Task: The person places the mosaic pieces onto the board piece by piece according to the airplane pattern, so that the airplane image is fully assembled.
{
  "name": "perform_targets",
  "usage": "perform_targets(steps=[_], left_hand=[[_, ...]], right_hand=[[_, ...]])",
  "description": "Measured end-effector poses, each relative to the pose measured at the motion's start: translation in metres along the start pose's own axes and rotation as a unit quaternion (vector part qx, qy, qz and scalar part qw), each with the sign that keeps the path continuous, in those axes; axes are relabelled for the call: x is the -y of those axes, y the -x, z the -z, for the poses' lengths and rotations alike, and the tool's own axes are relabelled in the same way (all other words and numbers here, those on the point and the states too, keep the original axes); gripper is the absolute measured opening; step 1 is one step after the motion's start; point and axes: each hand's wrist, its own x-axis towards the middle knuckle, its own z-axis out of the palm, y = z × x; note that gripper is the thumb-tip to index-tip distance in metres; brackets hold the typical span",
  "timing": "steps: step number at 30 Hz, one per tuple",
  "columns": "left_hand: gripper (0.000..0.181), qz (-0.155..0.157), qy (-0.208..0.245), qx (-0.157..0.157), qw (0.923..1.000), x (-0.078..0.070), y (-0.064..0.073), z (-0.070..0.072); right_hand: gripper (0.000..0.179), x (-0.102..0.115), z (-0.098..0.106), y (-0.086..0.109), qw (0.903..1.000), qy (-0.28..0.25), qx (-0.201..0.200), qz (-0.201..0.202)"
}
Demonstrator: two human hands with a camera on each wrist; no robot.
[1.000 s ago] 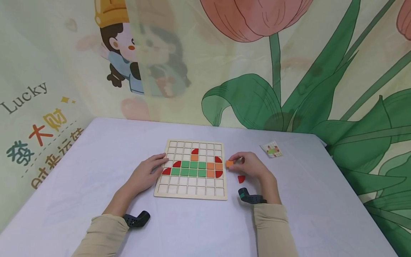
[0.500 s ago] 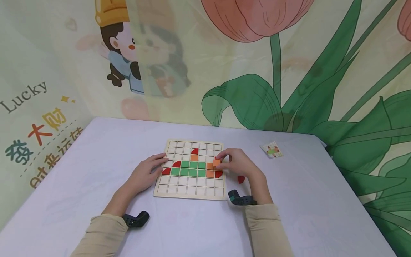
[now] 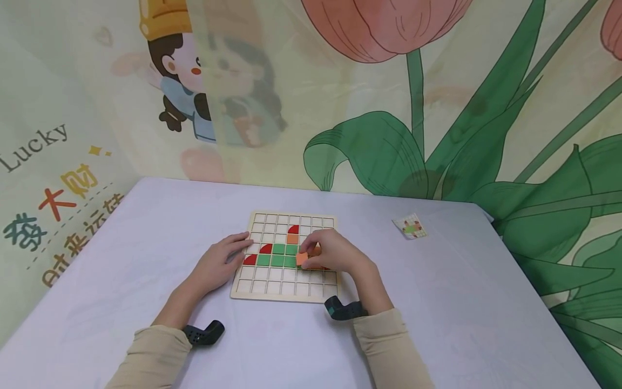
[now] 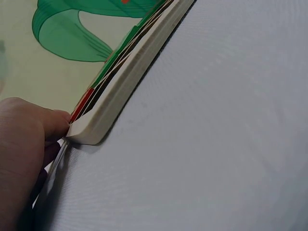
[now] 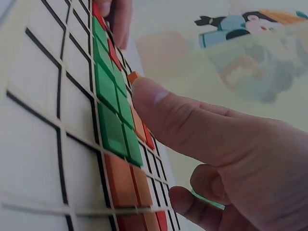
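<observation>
A wooden grid board (image 3: 284, 289) lies on the table with green square tiles (image 3: 277, 260), red quarter-round tiles (image 3: 250, 260) and an orange square tile (image 3: 292, 238) set in its cells. Over the board, my right hand (image 3: 340, 254) pinches another orange square tile (image 3: 302, 260) between thumb and fingers, near the right end of the green rows. In the right wrist view this tile (image 5: 133, 76) shows just past the thumb tip. The right hand covers the orange and red tiles at the board's right. My left hand (image 3: 221, 265) rests its extended fingers on the board's left edge.
A small picture card (image 3: 410, 226) with a coloured pattern lies at the back right of the white-covered table (image 3: 461, 302). Behind the table hangs a printed backdrop (image 3: 272, 162). Each wrist wears a black camera (image 3: 206, 333).
My right hand has carried the orange tile leftward from beside the board to above its green rows. The loose red tile right of the board is now out of sight. My left hand stays put.
</observation>
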Motion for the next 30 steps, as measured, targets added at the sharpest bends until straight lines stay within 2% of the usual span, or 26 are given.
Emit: perform_targets(steps=[6,19,30], left_hand=[[0.04,-0.003,0.005,-0.004,1.0,0.0,0.0,0.0],[0.04,-0.003,0.002,-0.003,1.0,0.001,0.0,-0.001],[0.04,-0.007,-0.001,-0.004,1.0,0.001,0.0,0.0]], right_hand=[[0.022,0.011,-0.01,-0.002,0.9979,0.041,0.033,0.038],[0.019,0.022,-0.021,-0.002,0.9959,0.066,0.059,0.021],[0.019,0.028,-0.022,0.001,0.9951,0.082,0.053,0.014]])
